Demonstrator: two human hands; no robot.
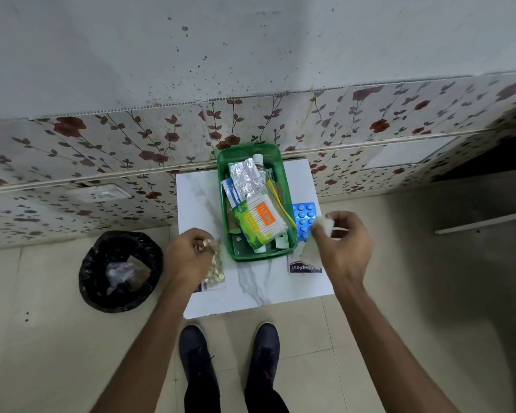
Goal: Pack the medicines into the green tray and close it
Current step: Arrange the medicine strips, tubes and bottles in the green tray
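Green plastic tray [292, 234], rectangular, lid off, at the back of a white marbled table [203, 204]; crammed with a crinkled foil strip [245, 177] and a swab pack [262, 222]; left hand [188, 257] curled shut on a glossy blister [216, 269] of round pale pills; right hand [346, 242] pinching a soft white wad [323, 225]; blue blister [304, 216] flat just beside the tray.

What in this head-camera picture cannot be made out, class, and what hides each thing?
- Head view: green tray bottom layer, buried under the cotton bud pack and foil strip.
- Blue blister strip, partly behind the right hand.
- Hansaplast box: small print too small.
- Tray lid: not seen.
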